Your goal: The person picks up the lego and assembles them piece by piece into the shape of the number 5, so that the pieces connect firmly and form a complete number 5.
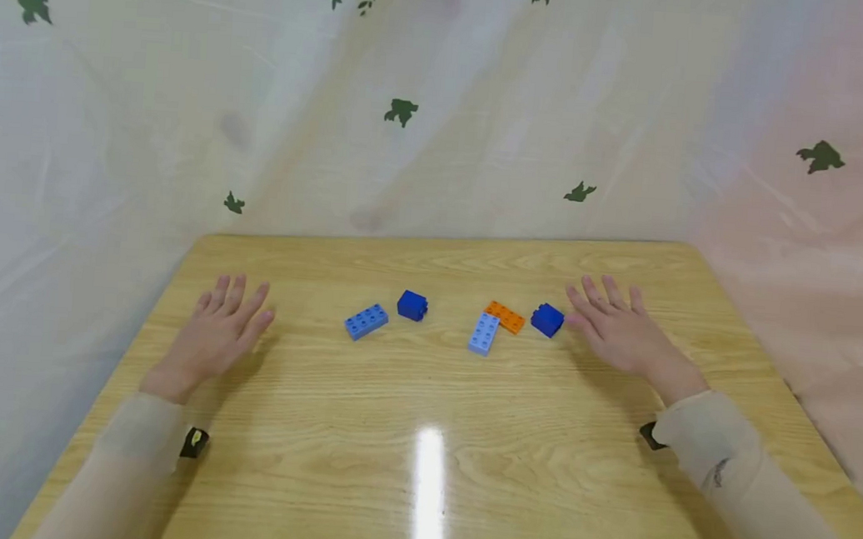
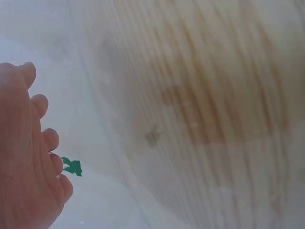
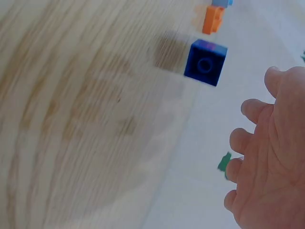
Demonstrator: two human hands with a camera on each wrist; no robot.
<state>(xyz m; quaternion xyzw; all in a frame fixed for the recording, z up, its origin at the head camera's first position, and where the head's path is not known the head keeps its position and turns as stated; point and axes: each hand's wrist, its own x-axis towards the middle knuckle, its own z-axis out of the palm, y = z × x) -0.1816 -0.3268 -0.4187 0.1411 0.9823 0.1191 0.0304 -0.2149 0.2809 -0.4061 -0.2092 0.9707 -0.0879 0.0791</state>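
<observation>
My left hand [image 1: 215,334] is spread above the left part of the table, fingers extended, holding nothing. On the right, my right hand [image 1: 618,328] is likewise spread and holds nothing; its thumb side is nearest a dark blue brick [image 1: 546,320]. That brick lies on its side, its hollow underside facing the right wrist view. Left of it, a light blue brick [image 1: 483,334] lies against or partly over an orange brick [image 1: 512,319]; which one I cannot tell. Farther left are another dark blue brick [image 1: 412,306] and a medium blue brick [image 1: 366,322], studs up.
The bricks lie on a wooden table [image 1: 330,429] with a light reflection near its front. Behind and beside it hangs a pale curtain [image 1: 486,140] with green leaf-like prints. A small black device [image 1: 195,442] sits at the left wrist.
</observation>
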